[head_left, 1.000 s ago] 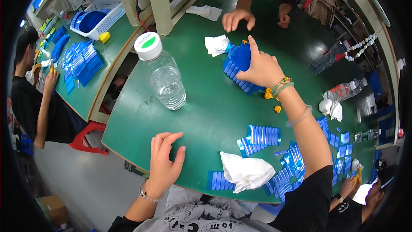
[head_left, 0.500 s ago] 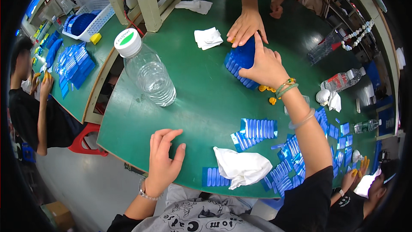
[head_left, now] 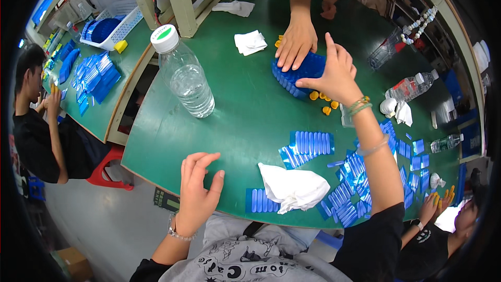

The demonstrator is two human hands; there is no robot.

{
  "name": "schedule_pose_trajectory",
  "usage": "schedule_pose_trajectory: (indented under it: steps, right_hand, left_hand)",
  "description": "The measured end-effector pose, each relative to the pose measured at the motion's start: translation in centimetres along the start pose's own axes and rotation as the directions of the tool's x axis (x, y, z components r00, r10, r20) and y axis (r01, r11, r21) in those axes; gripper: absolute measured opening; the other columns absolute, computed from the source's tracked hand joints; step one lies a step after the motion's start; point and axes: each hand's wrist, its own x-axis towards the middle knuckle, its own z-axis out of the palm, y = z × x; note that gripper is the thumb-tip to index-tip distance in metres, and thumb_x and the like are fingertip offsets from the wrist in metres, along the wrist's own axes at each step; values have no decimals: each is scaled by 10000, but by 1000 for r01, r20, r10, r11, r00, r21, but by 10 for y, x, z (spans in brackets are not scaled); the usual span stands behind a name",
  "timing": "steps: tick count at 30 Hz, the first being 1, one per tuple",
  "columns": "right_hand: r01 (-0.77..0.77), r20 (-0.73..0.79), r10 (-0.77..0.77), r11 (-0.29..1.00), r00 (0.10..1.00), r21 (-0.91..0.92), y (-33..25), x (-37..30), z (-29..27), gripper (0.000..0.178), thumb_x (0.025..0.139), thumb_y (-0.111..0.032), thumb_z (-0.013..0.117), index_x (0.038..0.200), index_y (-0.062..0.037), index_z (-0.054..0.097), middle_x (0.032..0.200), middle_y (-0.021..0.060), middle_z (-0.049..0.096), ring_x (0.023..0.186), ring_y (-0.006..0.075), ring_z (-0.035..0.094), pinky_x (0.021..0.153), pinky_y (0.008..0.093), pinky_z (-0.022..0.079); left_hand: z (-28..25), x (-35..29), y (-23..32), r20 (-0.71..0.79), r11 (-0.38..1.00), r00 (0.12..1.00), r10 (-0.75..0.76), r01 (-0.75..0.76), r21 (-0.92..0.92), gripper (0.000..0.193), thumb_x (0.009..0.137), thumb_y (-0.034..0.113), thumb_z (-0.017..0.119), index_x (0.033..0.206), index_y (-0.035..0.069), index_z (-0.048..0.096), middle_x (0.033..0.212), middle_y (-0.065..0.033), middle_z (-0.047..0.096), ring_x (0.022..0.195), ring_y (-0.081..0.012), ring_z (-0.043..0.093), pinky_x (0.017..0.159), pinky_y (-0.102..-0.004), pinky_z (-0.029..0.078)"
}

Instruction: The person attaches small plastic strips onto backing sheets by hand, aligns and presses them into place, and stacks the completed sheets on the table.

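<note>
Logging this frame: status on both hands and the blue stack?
Left hand flat on table edge, empty. Right hand open on blue stack. Another person's hand also on stack.

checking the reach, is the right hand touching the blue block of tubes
Touching: the head view shows the right hand with its fingers on the edge of the blue block.

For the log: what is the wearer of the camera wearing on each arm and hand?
Both hands are bare, no gloves. The left hand has a silver metal bracelet or watch band at the wrist, with a dark sleeve edge low on the forearm. The right hand has green and yellow beaded bracelets at the wrist, a thin clear band further down the forearm, and a black short sleeve at the upper arm.
</note>
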Motion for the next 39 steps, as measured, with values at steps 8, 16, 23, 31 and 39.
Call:
schedule_pose_trajectory:
  steps: [8, 16, 23, 31, 39]
  right_hand:
    - [-1, -123, 15, 994, 992, 109, 22, -95, -46, 929, 670, -340, 821, 1409, -47, 341, 1307, 195, 433, 1218, 357, 396, 1028, 424, 321]
    - [500, -46, -498, 866, 866, 35, -22, -74, 16, 229, 727, -118, 696, 944, -54, 656, 963, 63, 610, 848, 231, 559, 742, 349, 451]
    - [708, -104, -729, 683, 677, -177, -24, -49, 40, 258, 771, -101, 580, 1020, -82, 645, 806, 24, 575, 797, 174, 568, 700, 301, 442]
    - [707, 1, -707, 707, 707, -19, -6, -42, 58, 241, 711, -65, 659, 951, -67, 646, 770, 28, 588, 782, 215, 587, 696, 346, 480]
    - [570, 55, -577, 816, 815, 97, -3, -49, 54, 190, 756, -96, 663, 938, -49, 634, 953, 99, 627, 885, 271, 611, 781, 367, 500]
  left_hand:
    - [8, 4, 5, 26, 998, 998, 57, -57, 11, 360, 814, 11, 624, 1168, 37, 564, 1112, -125, 538, 986, -255, 530, 767, -323, 464]
    - [56, 113, 4, 64, 965, 964, 259, -261, 26, 326, 839, 8, 551, 1165, 22, 548, 1111, -150, 546, 1027, -287, 535, 861, -367, 459]
    - [73, 134, 1, 78, 977, 975, 206, -209, 41, 340, 836, 6, 528, 1176, 22, 527, 1100, -157, 546, 1041, -296, 539, 898, -382, 451]
    - [88, 152, -16, 110, 971, 988, 110, -130, 202, 506, 813, -38, 482, 1311, 27, 429, 1196, -212, 535, 1121, -385, 504, 973, -447, 402]
    - [101, 182, -17, 44, 998, 999, -13, 16, -55, 555, 787, 10, 532, 1325, 12, 393, 1055, -205, 603, 985, -393, 569, 885, -452, 450]
